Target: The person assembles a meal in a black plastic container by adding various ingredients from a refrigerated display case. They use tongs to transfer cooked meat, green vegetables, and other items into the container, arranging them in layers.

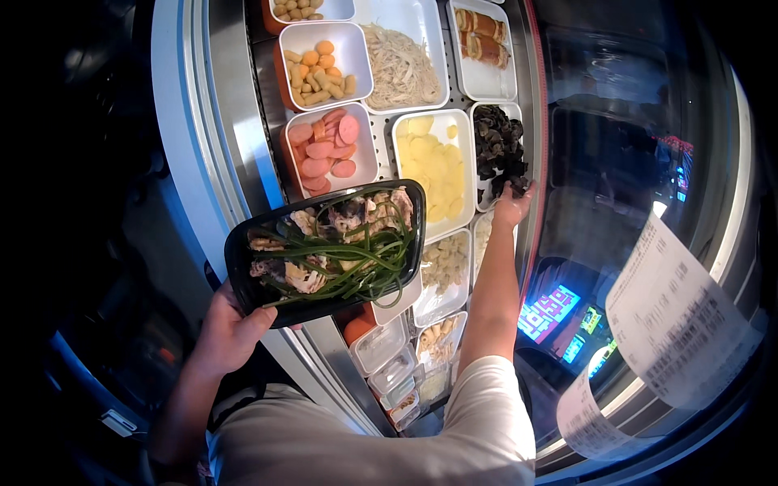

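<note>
Glossy black tray (328,307) in pinch of left grip (235,328), right grip (512,204), closure unclear, at crinkled fungus (496,138).

Looks like a takeaway food shop, at its ingredient counter (243,134). Shows as such by white trays (409,14) set in rows, filled with ready-cut pink sausage slices (322,152), yellow potato slices (438,170) and black wood-ear fungus (496,139). Shows also in a black plastic takeaway tray (340,306), a large pane of glass (600,154) along the counter, printed paper slips (673,316), and bright coloured sign lights (551,311) seen in the glass.
</note>
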The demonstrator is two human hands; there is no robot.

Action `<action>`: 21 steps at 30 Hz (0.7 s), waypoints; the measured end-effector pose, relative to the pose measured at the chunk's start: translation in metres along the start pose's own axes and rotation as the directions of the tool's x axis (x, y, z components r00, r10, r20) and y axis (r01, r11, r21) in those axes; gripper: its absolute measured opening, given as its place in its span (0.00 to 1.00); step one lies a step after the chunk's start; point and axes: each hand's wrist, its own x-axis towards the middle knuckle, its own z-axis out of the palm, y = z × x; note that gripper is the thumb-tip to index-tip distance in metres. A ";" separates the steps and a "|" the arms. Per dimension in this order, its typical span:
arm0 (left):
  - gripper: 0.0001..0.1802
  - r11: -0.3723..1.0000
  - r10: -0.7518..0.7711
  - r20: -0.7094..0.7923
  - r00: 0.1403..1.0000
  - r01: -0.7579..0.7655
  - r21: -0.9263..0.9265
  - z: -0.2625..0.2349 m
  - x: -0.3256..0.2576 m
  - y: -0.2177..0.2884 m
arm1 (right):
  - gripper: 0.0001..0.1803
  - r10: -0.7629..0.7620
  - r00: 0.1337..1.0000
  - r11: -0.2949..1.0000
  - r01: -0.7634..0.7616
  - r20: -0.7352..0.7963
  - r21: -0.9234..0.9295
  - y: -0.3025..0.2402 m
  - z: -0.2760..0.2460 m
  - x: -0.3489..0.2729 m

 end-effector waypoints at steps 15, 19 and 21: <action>0.25 0.999 -0.040 0.024 0.999 0.040 0.005 -0.002 0.003 -0.012 | 0.21 0.247 0.968 0.967 -0.243 -0.040 0.075 -0.008 -0.014 0.002; 0.25 0.996 -0.092 0.000 0.996 0.092 0.009 0.001 0.005 -0.012 | 0.24 0.354 0.935 0.933 -0.353 -0.002 0.075 -0.004 -0.022 0.009; 0.25 0.998 -0.064 -0.005 0.998 0.064 -0.009 0.002 0.006 -0.013 | 0.26 0.293 0.953 0.955 -0.296 0.078 0.034 0.010 -0.028 0.017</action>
